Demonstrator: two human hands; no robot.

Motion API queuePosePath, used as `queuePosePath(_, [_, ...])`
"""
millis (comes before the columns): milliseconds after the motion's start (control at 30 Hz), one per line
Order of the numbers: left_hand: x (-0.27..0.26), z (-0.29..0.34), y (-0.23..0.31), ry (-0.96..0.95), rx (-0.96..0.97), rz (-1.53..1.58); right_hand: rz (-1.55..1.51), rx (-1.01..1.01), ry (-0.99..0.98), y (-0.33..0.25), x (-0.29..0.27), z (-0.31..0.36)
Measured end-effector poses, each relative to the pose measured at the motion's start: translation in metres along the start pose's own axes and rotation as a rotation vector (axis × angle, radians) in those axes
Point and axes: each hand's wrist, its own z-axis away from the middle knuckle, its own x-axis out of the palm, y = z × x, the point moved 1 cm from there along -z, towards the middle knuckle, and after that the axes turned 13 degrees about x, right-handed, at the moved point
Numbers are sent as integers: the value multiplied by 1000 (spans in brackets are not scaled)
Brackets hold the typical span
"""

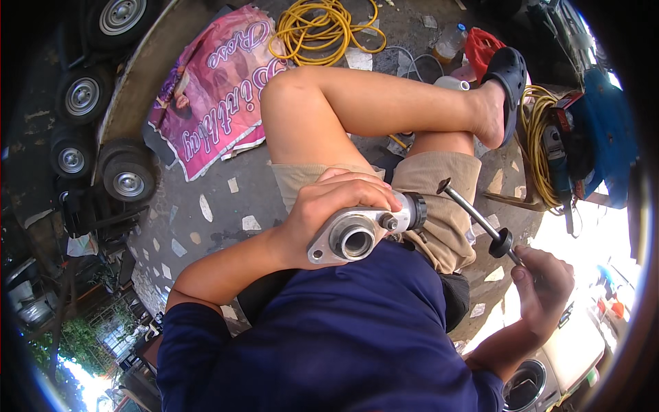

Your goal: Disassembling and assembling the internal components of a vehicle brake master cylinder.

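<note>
My left hand (341, 193) is wrapped over a silver metal master cylinder (324, 242) in front of my torso. Its round open bore and a flange with a bolt hole face up toward me; a black ribbed cap (416, 210) sits at its right end. On the right, the fingers of my right hand (547, 280) are closed on the lower end of a thin metal pushrod (473, 211). A black rubber boot (502, 242) surrounds the rod near my fingers, and a small dark disc forms its far tip. Rod and cylinder are apart.
My bare legs are crossed ahead. Beyond lie a pink printed banner (223, 96), a coiled yellow hose (322, 31), a plastic bottle (450, 42) and a red bag (482, 47). Several wheels (128, 182) line the left. Yellow coils (539, 151) and a blue object (609, 137) stand right.
</note>
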Motion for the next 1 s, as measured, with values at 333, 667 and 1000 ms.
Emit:
queuePosePath(333, [7,-3,0,-26,-14,-31,-12,16,8,8,-2,-3])
queuePosePath(667, [18,6,1,83,-421,32,-455,251,186,101,21,-83])
queuePosePath(1000, [30,9,-6,49,-464,70,-1087,449,596,268,-30,-246])
